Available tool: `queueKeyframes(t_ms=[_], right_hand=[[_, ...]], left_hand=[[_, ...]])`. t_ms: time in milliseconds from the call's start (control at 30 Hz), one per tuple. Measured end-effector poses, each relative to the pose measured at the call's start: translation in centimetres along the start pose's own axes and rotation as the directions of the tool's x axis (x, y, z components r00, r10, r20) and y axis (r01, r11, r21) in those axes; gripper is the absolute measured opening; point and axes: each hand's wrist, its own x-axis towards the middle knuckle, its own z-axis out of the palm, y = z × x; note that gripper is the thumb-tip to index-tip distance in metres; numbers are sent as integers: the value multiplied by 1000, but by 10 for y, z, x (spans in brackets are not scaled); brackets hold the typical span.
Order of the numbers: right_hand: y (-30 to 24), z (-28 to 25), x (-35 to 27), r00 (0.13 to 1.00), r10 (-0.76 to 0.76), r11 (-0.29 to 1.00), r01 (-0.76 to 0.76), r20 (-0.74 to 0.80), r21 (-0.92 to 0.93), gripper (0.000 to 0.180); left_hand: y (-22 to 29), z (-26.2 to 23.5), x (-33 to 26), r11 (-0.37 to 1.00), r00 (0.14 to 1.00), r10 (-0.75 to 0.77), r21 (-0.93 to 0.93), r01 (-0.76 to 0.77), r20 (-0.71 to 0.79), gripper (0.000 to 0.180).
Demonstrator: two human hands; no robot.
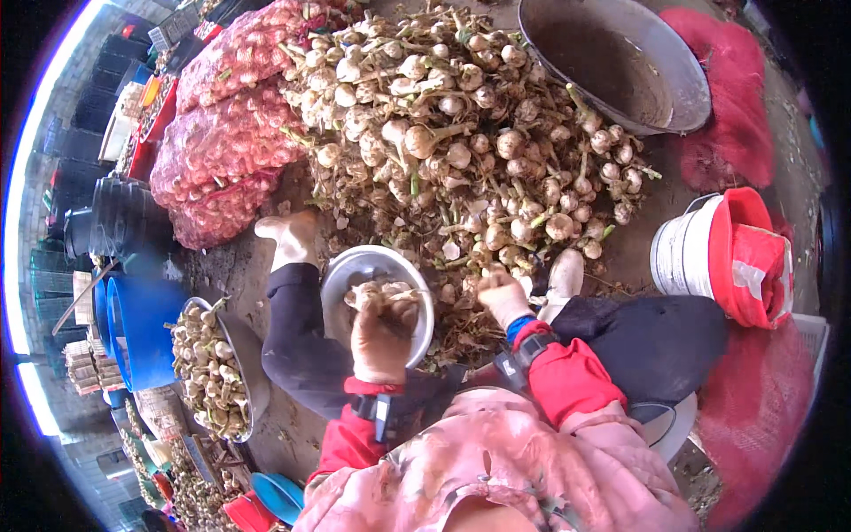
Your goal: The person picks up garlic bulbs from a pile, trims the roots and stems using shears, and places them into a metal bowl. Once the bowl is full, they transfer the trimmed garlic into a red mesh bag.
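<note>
A big heap of garlic bulbs with stalks (461, 124) lies on the ground in front of me. Between my legs sits a small round metal bowl (341, 275) with a few bulbs in it. My left hand (383, 337), gloved, is over the bowl and closed on a garlic bulb (381, 297). My right hand (501, 295), also gloved, reaches into the near edge of the heap and its fingers are curled around bulbs there. Both sleeves are red with a strap at each wrist.
Pink net sacks of garlic (230, 115) are stacked at the upper left. A large empty metal basin (620, 62) sits at the top right. A white bucket with a red bag (709, 253) stands at the right. A metal basin of trimmed garlic (213, 368) and blue tubs (142, 328) are at the left.
</note>
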Motion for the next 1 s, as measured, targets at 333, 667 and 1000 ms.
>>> queueKeyframes(t_ms=[333,667,1000], right_hand=[[-106,37,-41,923,-145,974,196,-355,111,19],[-77,31,-35,905,-285,933,187,-316,-307,17],[-108,42,-56,884,-462,697,414,76,-585,19]], left_hand=[[-13,-14,123,-476,909,-72,787,-392,410,36],[-127,-28,239,-757,1000,10,654,21,-21,29],[-29,16,105,386,982,-183,915,120,-51,73]])
